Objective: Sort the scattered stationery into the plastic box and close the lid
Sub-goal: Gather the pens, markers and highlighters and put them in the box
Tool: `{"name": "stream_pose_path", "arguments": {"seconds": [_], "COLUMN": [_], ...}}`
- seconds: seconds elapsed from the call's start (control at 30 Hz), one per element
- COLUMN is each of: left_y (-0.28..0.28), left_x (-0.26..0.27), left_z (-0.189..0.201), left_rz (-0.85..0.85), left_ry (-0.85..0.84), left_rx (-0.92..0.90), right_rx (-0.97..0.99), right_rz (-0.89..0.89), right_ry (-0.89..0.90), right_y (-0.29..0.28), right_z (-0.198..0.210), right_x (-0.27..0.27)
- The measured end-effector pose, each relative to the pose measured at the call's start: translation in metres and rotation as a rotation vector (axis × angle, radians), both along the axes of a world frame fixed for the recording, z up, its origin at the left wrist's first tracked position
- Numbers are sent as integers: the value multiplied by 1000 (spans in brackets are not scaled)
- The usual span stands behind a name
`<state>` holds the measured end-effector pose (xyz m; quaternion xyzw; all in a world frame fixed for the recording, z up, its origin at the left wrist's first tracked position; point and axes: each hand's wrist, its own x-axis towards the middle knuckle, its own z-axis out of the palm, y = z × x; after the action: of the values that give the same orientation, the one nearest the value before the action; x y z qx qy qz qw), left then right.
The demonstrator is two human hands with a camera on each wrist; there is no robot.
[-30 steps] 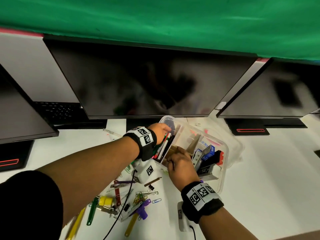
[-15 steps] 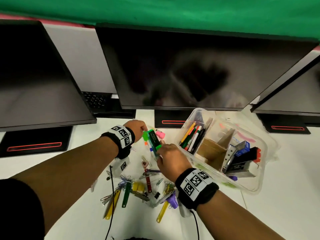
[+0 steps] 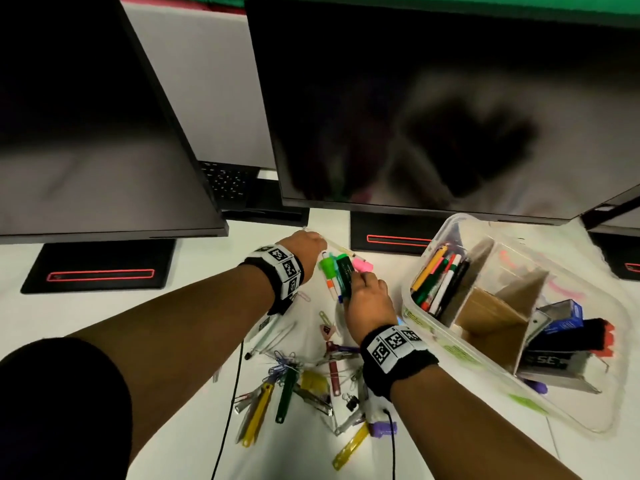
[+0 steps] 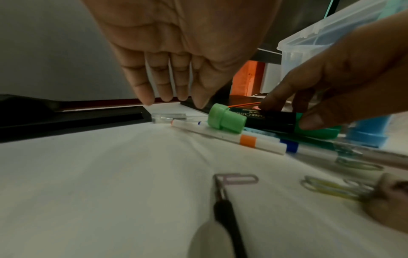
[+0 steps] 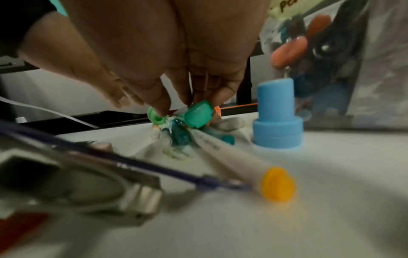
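My right hand (image 3: 358, 284) pinches a dark green highlighter (image 4: 271, 120) that lies on the white table among a light green marker (image 4: 225, 118), a pink one (image 3: 362, 265) and two thin white pens (image 4: 247, 140). My left hand (image 4: 174, 100) hovers just left of this cluster with straight fingers pointing down and holds nothing. The clear plastic box (image 3: 415, 306) stands open to the right. It holds pens (image 3: 440, 275) in one section, cardboard dividers, staple boxes and a black stapler.
Paper clips, binder clips and coloured file fasteners (image 3: 287, 386) lie scattered near me. A blue stamp (image 5: 276, 118) stands beside the box. Monitors and their black stands (image 3: 398, 237) wall off the back. A thin black cable (image 3: 228, 410) runs across the table.
Both hands have left the box and moved left to the marker cluster. My right hand has taken hold of the dark green highlighter, and my left hand has settled beside it.
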<state>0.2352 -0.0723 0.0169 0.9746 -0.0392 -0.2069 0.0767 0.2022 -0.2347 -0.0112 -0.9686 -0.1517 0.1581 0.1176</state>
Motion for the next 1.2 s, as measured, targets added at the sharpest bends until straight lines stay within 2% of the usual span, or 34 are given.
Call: {"name": "stream_pose_path", "arguments": {"seconds": [0.17,0.3,0.47,0.57,0.73,0.9,1.0,1.1,1.2], "left_y": [-11,-12,-1,5,14,15,11,9,7], "left_x": [21,22,13,2,-13,-24,-26,-26,-28], "left_z": [-13,-23,-20,-18,-21,-21,-16,-11,-7], "left_rz": [-113,-154,-183,-183,-124,-40,66,180,189], "left_ry": [50,120,72,62,79,131,136,106,86], "left_rx": [107,192,220,235,232,200,123,8,-35], "right_rx": [36,30,25,61,62,-40,-71,-36,32], "right_rz": [-7,69,82,32,-18,40,59,-35,-166], "right_ry": [56,105,141,170,167,202,213,202,213], "right_y": [2,-1,-7,-7,-10,-6,-4,-5,-5], "right_z": [-11,-9,-9,-11,-10,-4,2,9,17], "right_x": [-7,-12,-12,-6,2,7,9,12,13]}}
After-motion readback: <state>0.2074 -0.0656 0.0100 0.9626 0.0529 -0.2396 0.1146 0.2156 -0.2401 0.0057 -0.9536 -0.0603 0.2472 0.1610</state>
